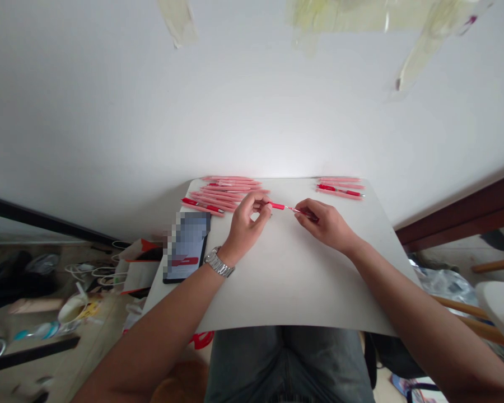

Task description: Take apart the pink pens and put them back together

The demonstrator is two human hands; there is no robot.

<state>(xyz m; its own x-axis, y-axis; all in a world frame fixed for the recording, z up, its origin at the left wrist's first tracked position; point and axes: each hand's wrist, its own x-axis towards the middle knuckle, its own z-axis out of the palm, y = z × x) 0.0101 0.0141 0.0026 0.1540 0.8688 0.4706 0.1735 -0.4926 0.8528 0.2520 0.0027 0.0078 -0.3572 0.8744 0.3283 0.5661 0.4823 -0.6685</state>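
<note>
Refill [291, 209] apparently partly inside red grip [278, 206], between hands [244, 225] [326, 224].

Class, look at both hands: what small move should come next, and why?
Perhaps hold the red piece and thin rod in line before sliding either: the left hand pinches the red piece, and the rod spans the gap to the right hand, whose fingers close around it.

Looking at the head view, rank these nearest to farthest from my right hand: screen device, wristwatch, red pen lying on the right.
1. Red pen: just beyond the right hand.
2. Wristwatch: to the left, nearer the camera.
3. Screen device: farthest left.
</note>
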